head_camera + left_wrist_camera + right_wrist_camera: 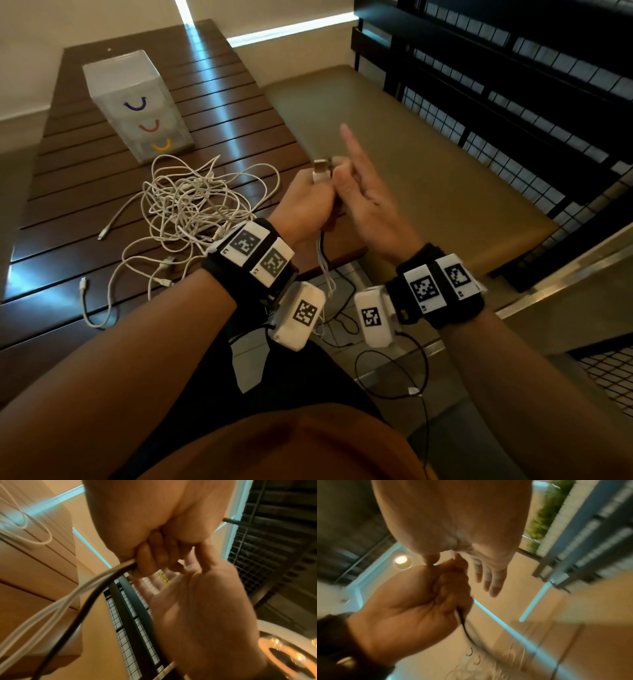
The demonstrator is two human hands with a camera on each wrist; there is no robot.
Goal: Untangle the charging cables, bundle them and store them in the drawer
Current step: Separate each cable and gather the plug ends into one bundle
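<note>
Folded cable [324, 263] hangs straight down from the fisted left hand [310, 198], plug [322, 170] uppermost; right hand [368, 192] touches alongside, fingers straight; tangle [191, 212] lies left.

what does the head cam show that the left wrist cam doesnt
Only the head view shows the tangled pile of white cables on the slatted table, the clear drawer box with three coloured handles, and the white plug sticking out of the left hand. Only the left wrist view shows that hand's curled fingers gripping white and black cable strands from below. Both show the right hand, fingers extended, close against the left.
</note>
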